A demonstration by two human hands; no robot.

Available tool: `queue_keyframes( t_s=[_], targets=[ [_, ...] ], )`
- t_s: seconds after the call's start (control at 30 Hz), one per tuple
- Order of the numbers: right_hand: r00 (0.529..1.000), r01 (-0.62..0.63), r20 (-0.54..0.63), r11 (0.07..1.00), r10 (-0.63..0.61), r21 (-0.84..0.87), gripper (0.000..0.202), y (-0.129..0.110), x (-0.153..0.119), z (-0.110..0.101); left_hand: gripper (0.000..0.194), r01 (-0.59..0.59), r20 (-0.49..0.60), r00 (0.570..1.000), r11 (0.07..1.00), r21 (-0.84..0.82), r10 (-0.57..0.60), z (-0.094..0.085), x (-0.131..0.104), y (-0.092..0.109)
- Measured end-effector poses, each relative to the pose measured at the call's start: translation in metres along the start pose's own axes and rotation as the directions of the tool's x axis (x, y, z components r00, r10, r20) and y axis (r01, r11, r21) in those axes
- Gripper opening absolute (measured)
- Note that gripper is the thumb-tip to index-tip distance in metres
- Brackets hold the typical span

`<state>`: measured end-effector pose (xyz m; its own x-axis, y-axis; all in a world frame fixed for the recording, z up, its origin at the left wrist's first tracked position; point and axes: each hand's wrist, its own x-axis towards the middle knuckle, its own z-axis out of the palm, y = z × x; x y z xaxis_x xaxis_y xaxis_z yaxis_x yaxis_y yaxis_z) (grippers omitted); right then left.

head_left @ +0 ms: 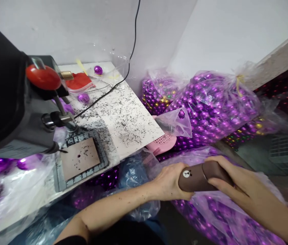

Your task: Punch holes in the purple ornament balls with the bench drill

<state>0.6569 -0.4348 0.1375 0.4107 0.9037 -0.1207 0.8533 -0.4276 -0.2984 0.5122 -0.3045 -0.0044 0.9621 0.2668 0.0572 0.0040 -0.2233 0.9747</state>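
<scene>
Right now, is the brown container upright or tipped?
Tipped: the brown container is held sideways, the left hand at its bear-marked end, the right hand at the other.

The black machine (3,95) is cut by the left edge, and its small lettering (15,146) is too blurred for reading. The left hand (169,180) hides one end of the brown bottle (195,178); the right hand (242,182) partly covers the other. The black cable (135,29) leaves through the top edge.

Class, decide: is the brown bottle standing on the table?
No, the left hand and right hand hold the bottle away from the table.
</scene>
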Motion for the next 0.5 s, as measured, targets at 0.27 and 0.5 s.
queue_keyframes(
  t_s=[0.27, 0.5],
  targets=[
    [0.978, 0.195, 0.059, 0.979, -0.199, 0.061, 0.059, 0.009, 0.009, -0.008, 0.062, -0.057, -0.074, 0.995, 0.997, 0.061, 0.062, 0.000, 0.008, -0.019],
    [0.986, 0.025, 0.167, 0.996, -0.010, -0.088, 0.052, 0.006, 0.026, 0.004, 0.064, -0.034, -0.087, 0.995, 0.989, 0.141, 0.047, 0.004, 0.018, -0.032]
  ],
)
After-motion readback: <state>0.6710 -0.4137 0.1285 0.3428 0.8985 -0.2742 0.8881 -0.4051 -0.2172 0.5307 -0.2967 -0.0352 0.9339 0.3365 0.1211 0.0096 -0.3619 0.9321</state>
